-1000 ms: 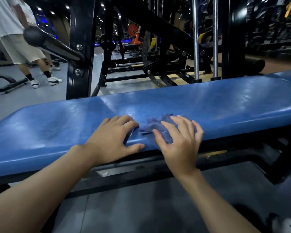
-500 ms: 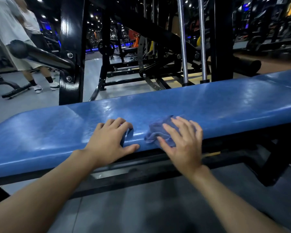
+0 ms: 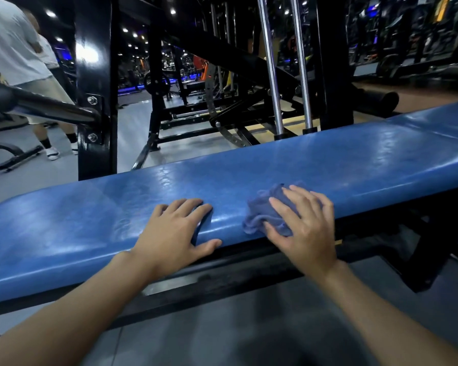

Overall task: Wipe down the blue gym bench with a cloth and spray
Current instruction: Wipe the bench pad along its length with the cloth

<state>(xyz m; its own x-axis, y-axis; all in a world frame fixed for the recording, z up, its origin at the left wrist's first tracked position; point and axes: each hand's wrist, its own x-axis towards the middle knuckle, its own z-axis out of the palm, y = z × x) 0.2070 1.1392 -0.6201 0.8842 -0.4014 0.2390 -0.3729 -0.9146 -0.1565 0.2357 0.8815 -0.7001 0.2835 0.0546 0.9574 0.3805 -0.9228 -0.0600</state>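
The blue gym bench [image 3: 328, 165] runs across the view from lower left to upper right, its padding shiny. A crumpled blue-grey cloth [image 3: 262, 215] lies on the near edge of the pad. My right hand [image 3: 304, 228] presses flat on the cloth, fingers spread over it. My left hand [image 3: 177, 233] rests flat on the pad to the left of the cloth, fingers apart, thumb over the near edge, holding nothing. A hand's width of bare pad separates the two hands. No spray bottle is in view.
A black upright post [image 3: 95, 88] with a padded arm [image 3: 37, 107] stands behind the bench at left. Chrome guide rods [image 3: 270, 75] and a black machine frame rise behind the middle. Two people [image 3: 19, 62] stand at far left. Grey floor [image 3: 222, 339] lies below the bench.
My right hand has slid the cloth to the right along the near edge, widening the gap to my left hand. The left hand has stayed flat on the pad.
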